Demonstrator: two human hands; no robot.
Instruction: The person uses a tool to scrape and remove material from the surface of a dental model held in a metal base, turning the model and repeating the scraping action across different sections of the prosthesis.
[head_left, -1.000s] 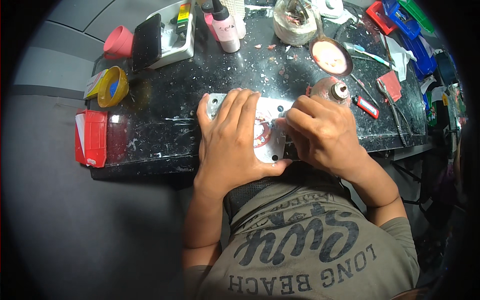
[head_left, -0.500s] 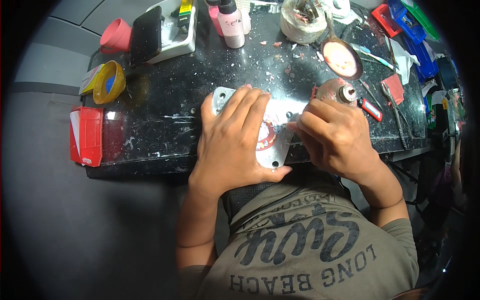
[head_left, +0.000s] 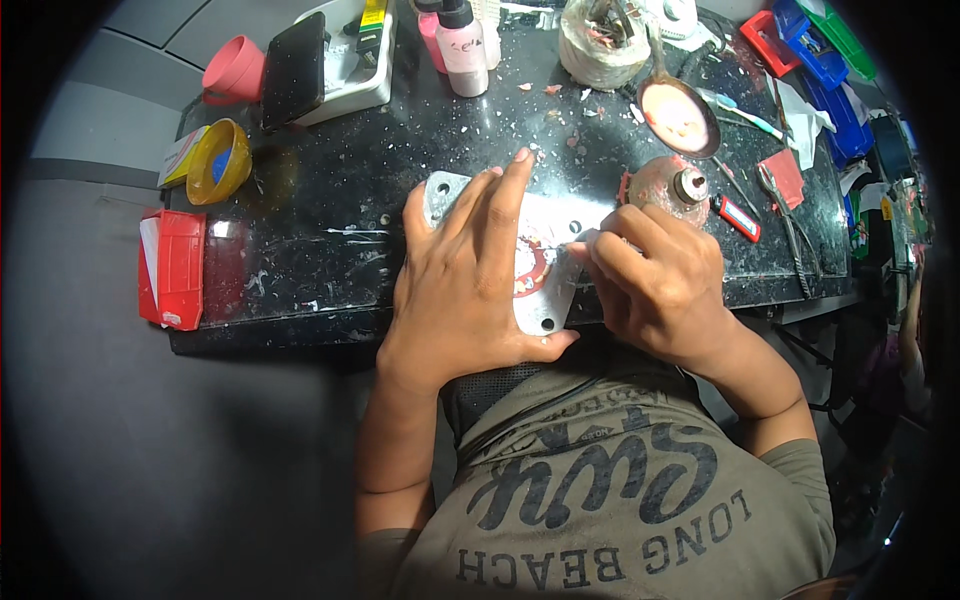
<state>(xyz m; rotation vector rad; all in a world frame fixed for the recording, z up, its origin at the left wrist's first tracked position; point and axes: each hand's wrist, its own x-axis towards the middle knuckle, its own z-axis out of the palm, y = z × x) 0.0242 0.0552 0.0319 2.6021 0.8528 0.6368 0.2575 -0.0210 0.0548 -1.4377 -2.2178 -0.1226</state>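
My left hand (head_left: 455, 280) spreads over a metal plate with corner holes (head_left: 562, 300) and grips it at the front edge of the bench, thumb along the near edge. A white mass with a reddish denture arch and small teeth (head_left: 536, 278) sits on the plate, partly hidden by my fingers. In my right hand (head_left: 665, 280) the fingers pinch a thin pointed tool (head_left: 556, 248). Its tip reaches the arch; most of its handle is hidden in the hand. Beyond the right hand stands a round spirit lamp (head_left: 655, 187) with a metal collar.
A small pan of pink wax (head_left: 680, 112) lies at the back right, near a red lighter (head_left: 740, 218) and tongs (head_left: 786, 225). To the left are a yellow bowl (head_left: 232, 165) and a red box (head_left: 178, 270). Bottles (head_left: 465, 55) stand at the back; pale scraps dot the bench.
My left index finger has lifted and stretched away from the plate. The right hand has shifted slightly left, its tool still at the denture arch.
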